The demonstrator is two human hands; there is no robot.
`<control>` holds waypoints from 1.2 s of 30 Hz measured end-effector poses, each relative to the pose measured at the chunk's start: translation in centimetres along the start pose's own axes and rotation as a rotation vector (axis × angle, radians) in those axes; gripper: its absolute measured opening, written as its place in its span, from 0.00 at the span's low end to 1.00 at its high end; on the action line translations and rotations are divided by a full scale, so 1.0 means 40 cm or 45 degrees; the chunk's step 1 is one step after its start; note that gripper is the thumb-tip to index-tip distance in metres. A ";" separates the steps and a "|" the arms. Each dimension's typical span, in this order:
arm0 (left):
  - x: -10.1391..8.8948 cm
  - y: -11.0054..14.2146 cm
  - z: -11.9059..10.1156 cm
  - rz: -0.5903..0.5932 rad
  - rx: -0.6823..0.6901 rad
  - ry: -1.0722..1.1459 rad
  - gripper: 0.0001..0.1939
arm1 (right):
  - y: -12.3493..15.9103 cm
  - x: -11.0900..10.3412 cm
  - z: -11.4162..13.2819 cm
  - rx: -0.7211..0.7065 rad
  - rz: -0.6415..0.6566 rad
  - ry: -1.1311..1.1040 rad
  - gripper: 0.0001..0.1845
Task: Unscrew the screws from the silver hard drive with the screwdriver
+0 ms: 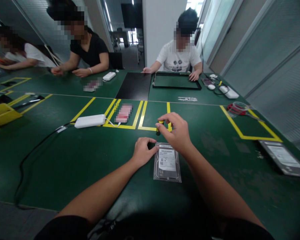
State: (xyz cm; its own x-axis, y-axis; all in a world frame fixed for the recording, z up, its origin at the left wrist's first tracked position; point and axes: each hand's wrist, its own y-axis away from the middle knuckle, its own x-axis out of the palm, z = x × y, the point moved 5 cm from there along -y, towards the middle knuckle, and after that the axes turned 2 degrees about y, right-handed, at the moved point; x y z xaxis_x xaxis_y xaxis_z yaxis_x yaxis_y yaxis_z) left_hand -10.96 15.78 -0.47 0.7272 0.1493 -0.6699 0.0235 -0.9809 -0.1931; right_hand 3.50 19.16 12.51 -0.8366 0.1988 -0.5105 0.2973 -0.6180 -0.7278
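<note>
A hard drive (pixel 168 161) with a white label lies flat on the green table in front of me. My right hand (pixel 177 130) pinches the yellow and black handle of a small screwdriver (pixel 158 130) from above. The screwdriver stands upright, its thin shaft reaching down to the drive's far left corner. At that same corner, my left hand (pixel 144 151) grips the drive's edge, thumb on its top and index finger curled around behind the shaft. Whether a screw sits under the tip is too small to make out.
A second hard drive (pixel 282 158) lies at the right. A white power bank (pixel 90 121) with a black cable (pixel 22 166) is at left, beside a pinkish phone (pixel 124 113). Across the table, a person handles a black frame (pixel 177 87) and dark panel (pixel 135 86). Red-handled pliers (pixel 236 108) lie far right.
</note>
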 end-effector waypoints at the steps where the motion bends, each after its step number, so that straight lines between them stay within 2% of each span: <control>1: 0.000 0.000 0.000 0.002 -0.002 -0.003 0.12 | 0.001 0.000 -0.001 0.004 0.001 0.008 0.04; 4: 0.001 -0.001 0.000 0.005 -0.011 -0.010 0.12 | 0.003 0.001 -0.002 0.025 0.004 0.001 0.08; 11: -0.001 0.001 0.001 0.007 -0.017 -0.002 0.12 | -0.001 0.001 -0.001 0.001 0.003 -0.012 0.05; 16: 0.000 0.000 0.000 0.005 -0.017 -0.010 0.12 | 0.004 0.001 -0.004 0.024 -0.006 -0.003 0.11; 25: 0.000 0.001 0.003 0.007 -0.009 -0.007 0.12 | 0.002 0.007 -0.009 0.004 0.007 0.016 0.07; 30: 0.001 0.002 0.003 -0.004 0.006 -0.003 0.12 | 0.007 0.004 -0.007 0.023 -0.022 -0.002 0.11; 36: -0.001 0.001 0.001 -0.004 0.007 -0.001 0.11 | 0.001 0.004 -0.004 0.001 -0.003 -0.028 0.07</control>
State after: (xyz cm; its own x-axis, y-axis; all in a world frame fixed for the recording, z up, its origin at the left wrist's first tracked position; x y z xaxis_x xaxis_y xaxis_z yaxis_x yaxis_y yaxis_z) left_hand -11.00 15.73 -0.47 0.7264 0.1525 -0.6702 0.0218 -0.9797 -0.1992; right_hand 3.47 19.30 12.33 -0.8471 0.1838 -0.4986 0.2949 -0.6180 -0.7288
